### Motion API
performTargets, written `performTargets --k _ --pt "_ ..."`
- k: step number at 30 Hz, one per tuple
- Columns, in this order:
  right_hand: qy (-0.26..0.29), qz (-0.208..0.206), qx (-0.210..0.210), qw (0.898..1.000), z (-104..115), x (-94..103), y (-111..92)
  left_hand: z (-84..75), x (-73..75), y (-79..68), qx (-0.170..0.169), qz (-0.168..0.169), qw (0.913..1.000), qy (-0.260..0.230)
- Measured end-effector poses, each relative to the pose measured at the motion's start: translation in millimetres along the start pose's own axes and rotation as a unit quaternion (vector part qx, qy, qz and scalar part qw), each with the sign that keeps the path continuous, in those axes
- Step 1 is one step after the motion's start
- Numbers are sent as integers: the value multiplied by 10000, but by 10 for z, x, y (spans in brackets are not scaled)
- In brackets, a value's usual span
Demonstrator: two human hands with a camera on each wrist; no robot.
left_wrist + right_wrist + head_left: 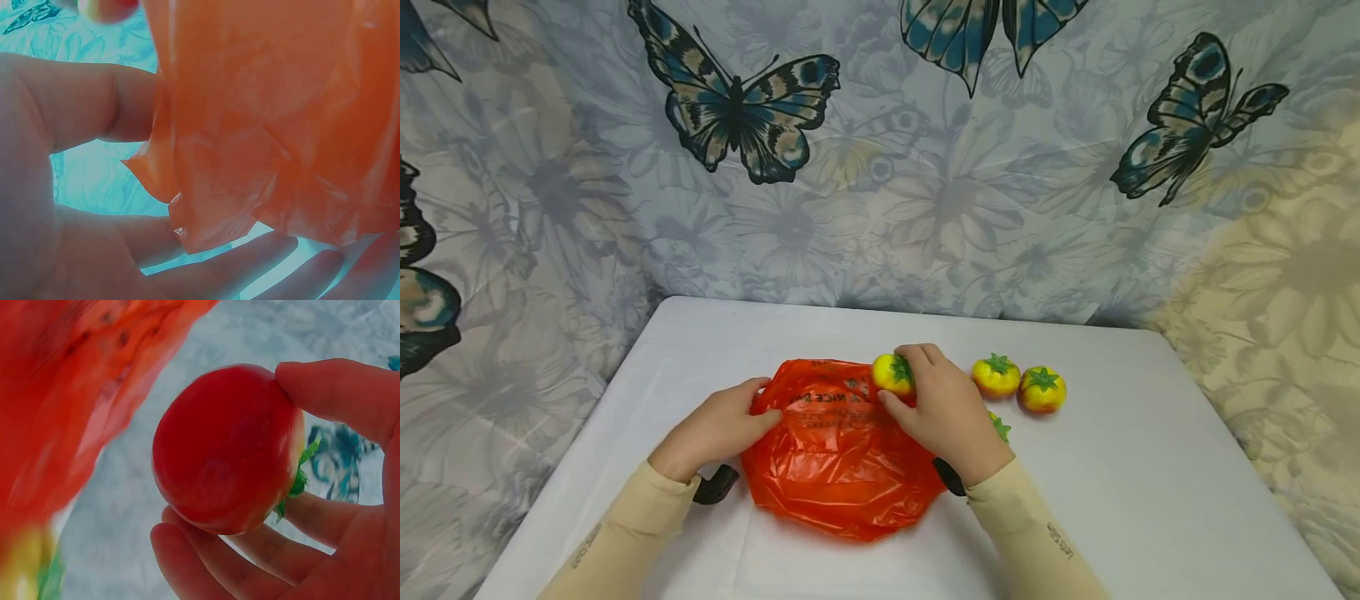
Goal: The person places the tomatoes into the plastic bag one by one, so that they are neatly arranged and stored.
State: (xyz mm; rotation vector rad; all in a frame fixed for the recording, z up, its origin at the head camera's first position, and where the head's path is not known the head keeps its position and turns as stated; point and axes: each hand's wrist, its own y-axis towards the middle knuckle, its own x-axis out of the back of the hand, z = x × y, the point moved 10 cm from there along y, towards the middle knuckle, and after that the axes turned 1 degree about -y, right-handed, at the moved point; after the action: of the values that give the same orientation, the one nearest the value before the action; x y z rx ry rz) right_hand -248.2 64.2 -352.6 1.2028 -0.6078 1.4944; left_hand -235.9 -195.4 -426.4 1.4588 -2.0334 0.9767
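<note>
A red plastic bag [842, 467] with dark printing lies in front of me on the table. My left hand [718, 425] holds its left edge; in the left wrist view the thumb is on one side of the thin bag [269, 112] and the fingers are spread behind it. My right hand [951, 408] grips a yellow-and-red tomato [892, 375] with a green leafy top, over the bag's upper right edge. In the right wrist view the tomato's red underside [228, 453] shows, held between thumb and fingers beside the bag [75, 394].
Two more tomatoes, one [996, 377] beside another [1042, 390], sit right of my right hand. A further tomato [999, 427] is partly hidden behind that hand. The white table [1150, 483] ends at a butterfly-patterned cloth backdrop [865, 208].
</note>
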Motion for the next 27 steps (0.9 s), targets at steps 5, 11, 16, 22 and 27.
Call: performTargets --k 5,11,16,22,27 --pt "312 261 202 9990 250 -226 153 -64 -22 34 -140 -61 9999 2" --pt "577 676 347 9954 445 -506 261 -78 -22 57 -144 -106 9998 8" --pt "697 955 440 9920 563 -693 305 -74 -42 64 -78 13 9999 -97" --pt "584 1189 540 9897 667 -884 332 -47 -9 45 -79 -10 10000 -55" --pt "506 1229 636 9891 709 -974 361 -21 27 27 -58 -52 10000 -12"
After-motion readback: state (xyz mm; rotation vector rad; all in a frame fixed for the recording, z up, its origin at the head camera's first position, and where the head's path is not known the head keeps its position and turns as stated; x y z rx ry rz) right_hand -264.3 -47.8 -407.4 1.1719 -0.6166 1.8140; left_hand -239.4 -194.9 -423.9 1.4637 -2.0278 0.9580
